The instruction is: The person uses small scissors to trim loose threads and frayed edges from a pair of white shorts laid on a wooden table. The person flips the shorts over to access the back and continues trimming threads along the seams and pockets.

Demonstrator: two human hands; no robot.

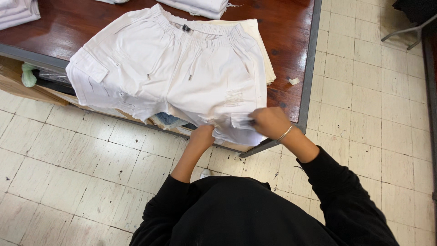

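White cargo shorts (168, 68) lie flat on a dark red wooden table (73, 23), waistband away from me, legs hanging slightly over the near edge. My left hand (201, 135) grips the hem of the right-hand leg from below. Beside it, my right hand (271, 122), with a thin bracelet on the wrist, pinches the same leg's hem near the side pocket. Both arms wear black sleeves.
Folded white garments (200, 7) lie at the table's far edge and another stack (18, 12) at the far left. A cream garment (264, 50) lies under the shorts. Blue fabric (168, 120) and boxes sit under the table. Tiled floor (364, 91) spreads right and below.
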